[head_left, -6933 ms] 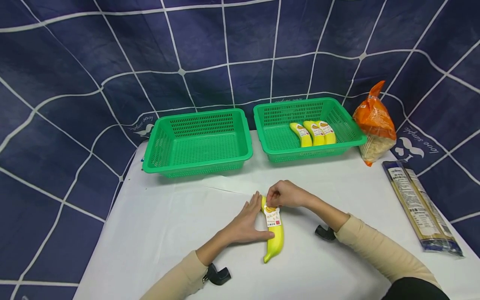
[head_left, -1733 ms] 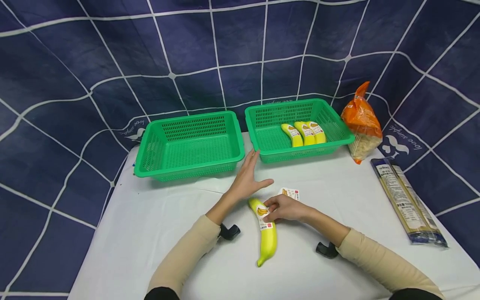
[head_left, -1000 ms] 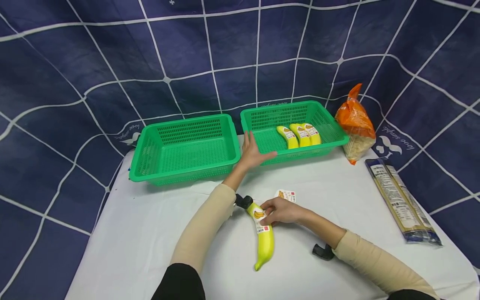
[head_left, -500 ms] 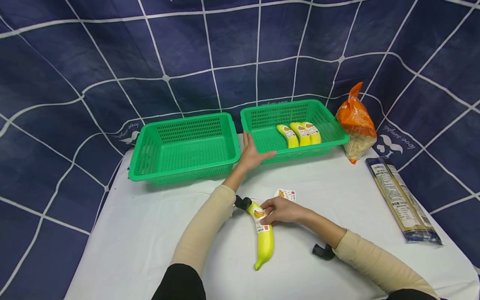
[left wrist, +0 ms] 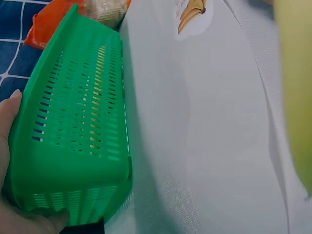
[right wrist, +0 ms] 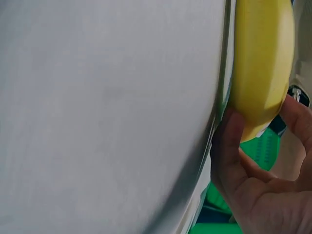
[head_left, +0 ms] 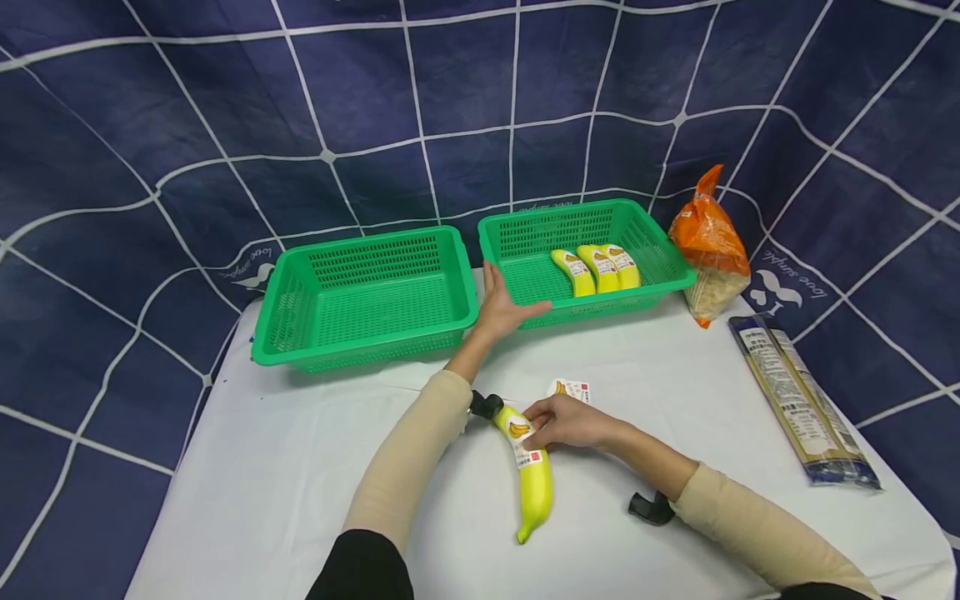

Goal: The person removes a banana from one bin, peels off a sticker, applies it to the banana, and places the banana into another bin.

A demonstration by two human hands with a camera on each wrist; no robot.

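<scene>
Now, from the head camera: the left hand (head_left: 501, 307) lies spread against the near corner of the right-hand green plastic basket (head_left: 525, 275), which holds three labelled yellow bananas (head_left: 596, 269). The right hand (head_left: 567, 421) pinches the yellow labelled banana (head_left: 529, 479) lying on the white table (head_left: 285, 467), a small loose sticker (head_left: 570, 389) just beyond. Left wrist view: palm and thumb wrap that basket's corner (left wrist: 73, 141). Right wrist view: thumb and fingers (right wrist: 229, 161) clasp the banana (right wrist: 261, 63).

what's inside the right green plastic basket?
Three labelled yellow bananas lie side by side in the right green plastic basket. Its near wall hides a strip of the floor.
</scene>
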